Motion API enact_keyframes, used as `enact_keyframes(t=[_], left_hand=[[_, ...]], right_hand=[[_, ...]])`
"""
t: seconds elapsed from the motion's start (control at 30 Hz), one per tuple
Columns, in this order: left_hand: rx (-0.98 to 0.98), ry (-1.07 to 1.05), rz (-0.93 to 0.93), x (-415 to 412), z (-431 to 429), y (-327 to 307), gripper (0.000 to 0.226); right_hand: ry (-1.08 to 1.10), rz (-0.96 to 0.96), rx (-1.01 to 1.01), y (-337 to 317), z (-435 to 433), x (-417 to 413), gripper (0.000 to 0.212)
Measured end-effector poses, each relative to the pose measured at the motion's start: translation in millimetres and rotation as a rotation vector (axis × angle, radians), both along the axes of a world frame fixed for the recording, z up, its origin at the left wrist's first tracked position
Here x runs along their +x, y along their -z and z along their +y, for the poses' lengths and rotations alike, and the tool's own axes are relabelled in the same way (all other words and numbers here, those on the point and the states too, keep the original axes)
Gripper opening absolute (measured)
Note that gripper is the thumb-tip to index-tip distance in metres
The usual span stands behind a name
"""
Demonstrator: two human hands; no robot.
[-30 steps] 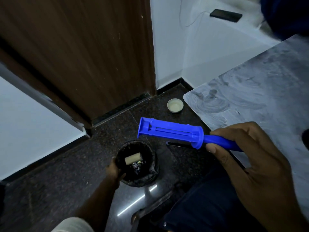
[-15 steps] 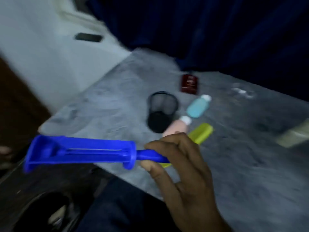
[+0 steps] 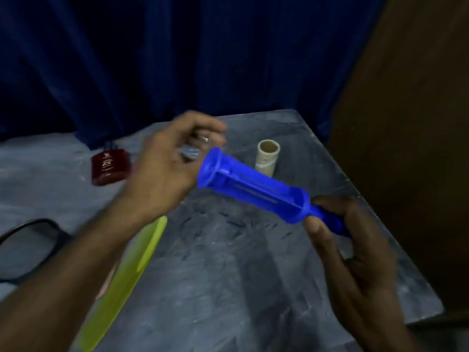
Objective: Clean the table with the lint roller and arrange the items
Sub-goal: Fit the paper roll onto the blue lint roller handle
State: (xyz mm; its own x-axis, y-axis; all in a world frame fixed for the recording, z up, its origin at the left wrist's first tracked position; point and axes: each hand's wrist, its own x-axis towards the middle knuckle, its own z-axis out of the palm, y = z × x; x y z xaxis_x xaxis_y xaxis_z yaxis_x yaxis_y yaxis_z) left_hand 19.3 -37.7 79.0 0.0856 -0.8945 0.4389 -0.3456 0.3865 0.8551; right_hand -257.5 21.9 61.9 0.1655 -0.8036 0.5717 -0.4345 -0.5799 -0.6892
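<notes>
Two hands now over table [image 3: 228, 288]; right hand [image 3: 355, 250] fingers grip blue lint roller [image 3: 253, 185] (empty), left hand [image 3: 167, 163] newly raised, loosely curled.

Dim scene, low light w/ a cool blue cast; no light source visible. Curtain [image 3: 177, 59] at the back nearly swallowed in dark, folds barely readable. Grey table [image 3: 228, 275] is the brightest area, w/ soft pale sheen and a broad faint shadow band running across it. Heavy motion blur on the left hand [image 3: 165, 168], fingertips smeared; yellow-green item [image 3: 127, 275] and dark red bottle [image 3: 109, 166] also soft. Blue roller frame [image 3: 251, 186] and right hand [image 3: 355, 250] a bit sharper. Wide-angle bend toward the edges, noise in dark areas
</notes>
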Motion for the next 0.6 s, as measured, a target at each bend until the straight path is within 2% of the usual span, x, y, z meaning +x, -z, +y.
enact_keyframes(t=[0.13, 0.23, 0.37, 0.5, 0.6], left_hand=[[0.018, 0.048, -0.36, -56.5, -67.4, 11.9, 0.061], [0.053, 0.084, -0.488, -62.4, -89.2, 29.9, 0.072], [0.053, 0.043, -0.567, -65.3, -93.1, 35.4, 0.062], [0.051, -0.006, -0.639, -50.3, -85.6, 35.8, 0.039], [0.046, -0.047, -0.465, -43.9, -69.1, 43.4, 0.03]], right_hand=[[0.107, 0.04, 0.008, 11.6, -6.5, -31.0, 0.013], [0.132, 0.055, 0.049, 17.2, -3.4, -39.8, 0.013], [0.144, 0.058, 0.056, 18.8, -6.9, -42.9, 0.012], [0.116, 0.112, 0.023, 13.9, -18.1, -38.1, 0.013], [0.102, 0.116, -0.039, 1.0, -26.5, -37.1, 0.012]])
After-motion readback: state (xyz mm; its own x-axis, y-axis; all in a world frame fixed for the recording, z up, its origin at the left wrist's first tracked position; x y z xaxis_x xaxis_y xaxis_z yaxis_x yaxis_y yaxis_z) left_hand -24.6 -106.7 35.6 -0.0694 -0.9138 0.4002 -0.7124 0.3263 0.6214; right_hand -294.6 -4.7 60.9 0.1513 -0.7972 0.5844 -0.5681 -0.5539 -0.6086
